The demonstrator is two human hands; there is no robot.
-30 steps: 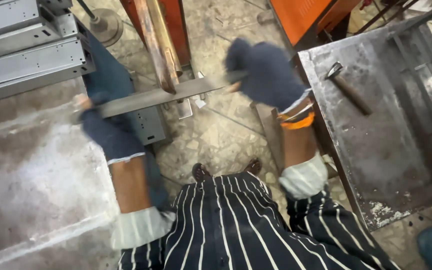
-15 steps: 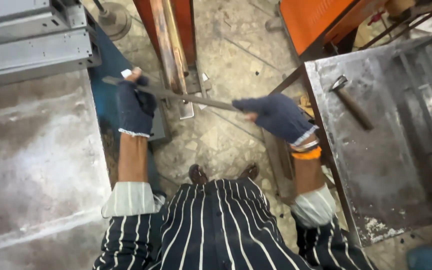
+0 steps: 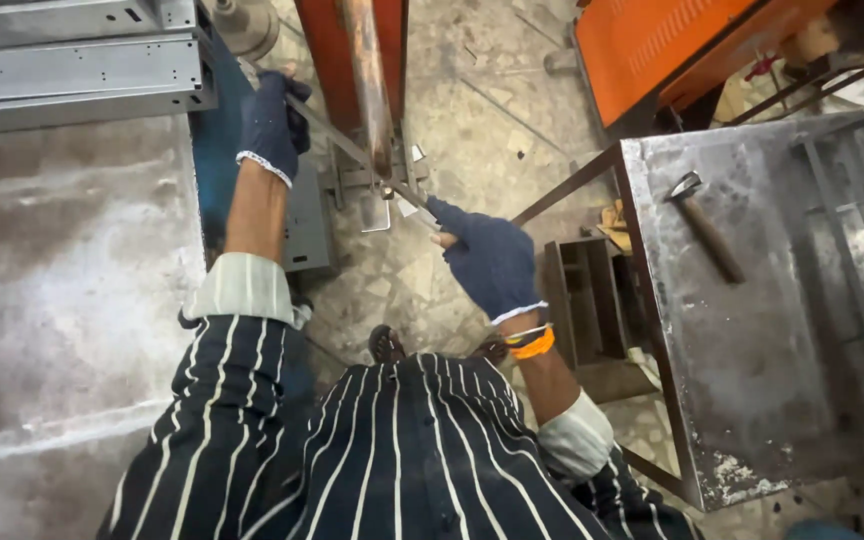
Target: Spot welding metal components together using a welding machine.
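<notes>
The fingers (image 3: pixel 264 105) of the gloved left hand (image 3: pixel 270 125) are wrapped around one end of a long metal strip (image 3: pixel 347 145), and the right hand (image 3: pixel 490 262) is closed on the other end. The strip is held slantwise under the orange machine (image 3: pixel 357 70), above the floor, seemingly so both ends are steadied. A hammer (image 3: pixel 704 225) lies on the steel tabletop (image 3: pixel 752 380), well apart.

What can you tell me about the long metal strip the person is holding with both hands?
The metal strip is a long, thin, flat bar of dull grey steel. It runs slantwise from upper left to lower right, above the stone floor. The left hand, in a dark blue glove, grips its far end; the right hand, gloved the same, grips the near end. Its middle passes by the orange upright post, where a small bracket hides part of it.
</notes>
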